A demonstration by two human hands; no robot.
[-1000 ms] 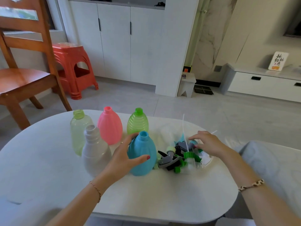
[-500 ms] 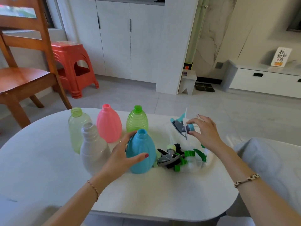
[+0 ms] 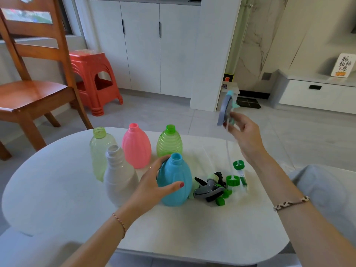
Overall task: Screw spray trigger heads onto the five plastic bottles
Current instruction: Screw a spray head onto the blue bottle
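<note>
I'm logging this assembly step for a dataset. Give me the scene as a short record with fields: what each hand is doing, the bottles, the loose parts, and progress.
left hand: grips the blue bottle, which stands on the white table
right hand: holds a blue-grey trigger head raised in the air, its dip tube hanging down
other bottles: pale green bottle, white bottle, pink bottle, green bottle, all upright
loose parts: pile of trigger heads right of the blue bottle
progress: all five necks open, no head fitted
</note>
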